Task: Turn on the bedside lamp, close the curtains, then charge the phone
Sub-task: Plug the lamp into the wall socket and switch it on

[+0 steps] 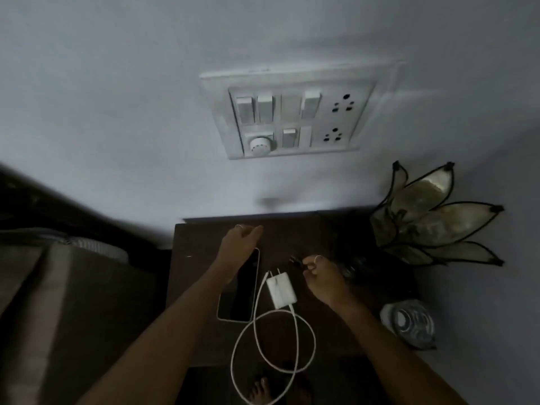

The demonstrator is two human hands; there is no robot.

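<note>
A dark phone [244, 290] lies face up on the dark wooden bedside table [195, 302]. Beside it to the right rests a white charger adapter [281, 288], its white cable [305, 340] looping off the table's front edge. The petal-shaped bedside lamp [432, 220] stands unlit at the table's right end. My left hand [242, 242] hovers over the phone's far end, fingers loosely bent, holding nothing. My right hand [324, 280] pinches a small black plug [295, 262] just beyond the adapter. On the wall above is a white switchboard [292, 80] with two sockets [342, 104].
A clear plastic bottle [409, 323] lies at the table's right front corner. A bed with a dark headboard [58, 217] and brownish bedding [64, 302] is to the left. A bare foot [260, 390] shows on the floor below the table. The room is dim.
</note>
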